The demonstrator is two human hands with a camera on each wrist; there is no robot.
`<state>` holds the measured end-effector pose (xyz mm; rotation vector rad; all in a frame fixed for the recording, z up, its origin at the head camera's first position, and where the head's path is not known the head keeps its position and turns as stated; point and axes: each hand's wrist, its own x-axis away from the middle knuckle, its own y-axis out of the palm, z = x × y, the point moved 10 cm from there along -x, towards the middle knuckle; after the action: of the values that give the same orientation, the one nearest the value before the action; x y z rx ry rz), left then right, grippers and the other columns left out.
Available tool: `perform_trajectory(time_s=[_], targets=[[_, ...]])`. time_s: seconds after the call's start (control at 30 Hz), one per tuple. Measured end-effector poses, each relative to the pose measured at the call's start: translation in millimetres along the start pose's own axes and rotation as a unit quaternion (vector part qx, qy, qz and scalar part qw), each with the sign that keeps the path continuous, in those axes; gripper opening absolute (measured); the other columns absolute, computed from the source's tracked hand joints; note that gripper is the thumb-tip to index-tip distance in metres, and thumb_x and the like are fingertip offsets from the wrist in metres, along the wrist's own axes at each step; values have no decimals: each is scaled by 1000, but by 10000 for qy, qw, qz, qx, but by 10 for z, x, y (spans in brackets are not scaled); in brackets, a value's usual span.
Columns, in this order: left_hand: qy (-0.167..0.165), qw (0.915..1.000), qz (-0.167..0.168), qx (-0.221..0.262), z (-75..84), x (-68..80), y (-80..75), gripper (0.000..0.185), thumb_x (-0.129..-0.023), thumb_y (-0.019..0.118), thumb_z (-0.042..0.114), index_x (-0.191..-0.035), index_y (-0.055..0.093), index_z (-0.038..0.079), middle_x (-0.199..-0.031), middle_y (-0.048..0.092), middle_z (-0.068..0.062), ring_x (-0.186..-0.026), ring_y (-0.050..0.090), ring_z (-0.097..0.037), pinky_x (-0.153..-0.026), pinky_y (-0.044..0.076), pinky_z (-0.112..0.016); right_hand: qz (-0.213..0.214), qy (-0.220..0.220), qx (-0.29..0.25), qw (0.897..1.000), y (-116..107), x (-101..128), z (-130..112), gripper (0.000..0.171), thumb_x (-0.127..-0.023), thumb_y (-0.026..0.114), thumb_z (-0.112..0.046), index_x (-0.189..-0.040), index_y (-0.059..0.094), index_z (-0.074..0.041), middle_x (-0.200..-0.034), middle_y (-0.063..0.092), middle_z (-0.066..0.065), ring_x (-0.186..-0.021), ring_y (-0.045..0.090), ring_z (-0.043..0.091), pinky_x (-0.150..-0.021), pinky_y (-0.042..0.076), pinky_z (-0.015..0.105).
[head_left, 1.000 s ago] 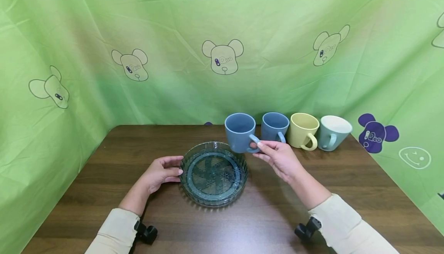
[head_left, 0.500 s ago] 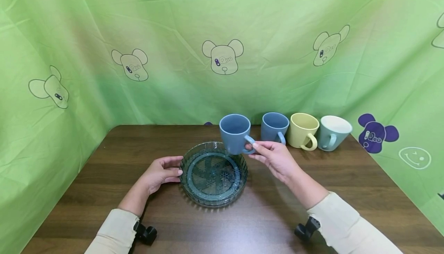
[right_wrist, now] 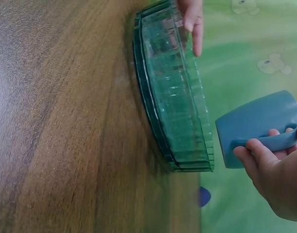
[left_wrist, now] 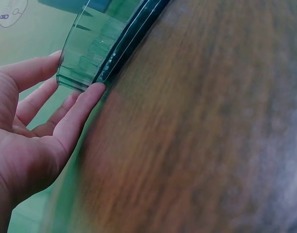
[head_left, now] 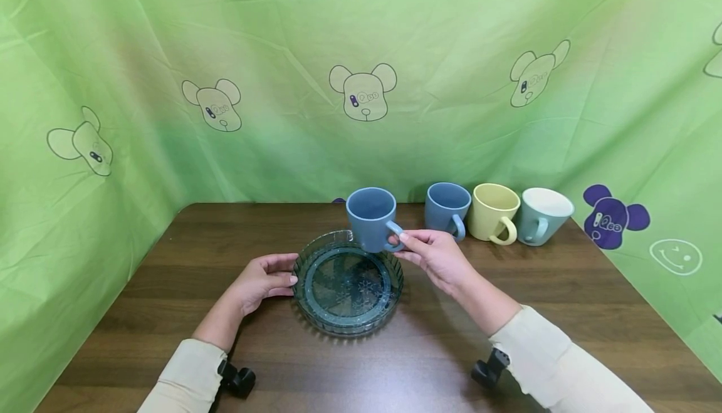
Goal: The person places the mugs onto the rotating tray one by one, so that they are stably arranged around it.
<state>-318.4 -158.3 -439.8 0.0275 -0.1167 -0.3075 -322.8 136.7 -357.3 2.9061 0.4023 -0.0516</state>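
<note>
A blue mug [head_left: 370, 222] hangs upright over the far rim of a round, clear green glass dish [head_left: 348, 284]. My right hand [head_left: 437, 259] pinches the mug's handle between thumb and fingers. In the right wrist view, a gap shows between the base of the raised mug [right_wrist: 260, 124] and the rim of the glass dish [right_wrist: 175, 102]. The dish lies flat on the table. At its left side, my left hand [head_left: 262, 284] touches the wall with fairly straight fingers. The left wrist view shows fingertips [left_wrist: 97, 90] at the dish's lower edge.
Behind and right of my right hand, a second blue mug [head_left: 447, 206], a yellow mug [head_left: 494, 212] and a teal mug with a white inside [head_left: 543, 215] stand in a row. A green printed cloth [head_left: 361, 150] hangs behind the brown wooden table [head_left: 225, 231].
My right hand has carried the blue mug leftward and slightly toward me, from the dish's far right to over its far rim. The left hand and dish have stayed in place.
</note>
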Motion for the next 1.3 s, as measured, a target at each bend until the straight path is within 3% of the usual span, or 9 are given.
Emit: perform_trajectory(time_s=[0.47,0.8,1.3], targets=[[3,10000,-31,67,-3,5,0,58,-88,63,-9,-141,40,-12,-134,47,-31,-97,63,-18,-83,57,-39,-175,348,-56,9992,118,-78,157,24,-96,56,2,-115,59,17,-104,69,21,-100,67,23,-92,52,37],[-23,10000,-9,40,-19,-3,-3,57,-88,64,-9,-140,41,-11,-132,49,-29,-97,63,-18,-83,57,-39,-471,448,184,9977,125,-149,291,35,-98,56,0,-121,51,25,-103,70,17,-102,65,20,-93,52,36],[4,10000,-4,-33,-8,-4,1,58,-86,66,-8,-139,42,-11,-130,51,-28,-99,61,-20,-81,58,-39,-657,590,121,9960,47,-218,385,27,-98,53,2,-118,56,20,-104,69,16,-104,65,21,-96,50,40]])
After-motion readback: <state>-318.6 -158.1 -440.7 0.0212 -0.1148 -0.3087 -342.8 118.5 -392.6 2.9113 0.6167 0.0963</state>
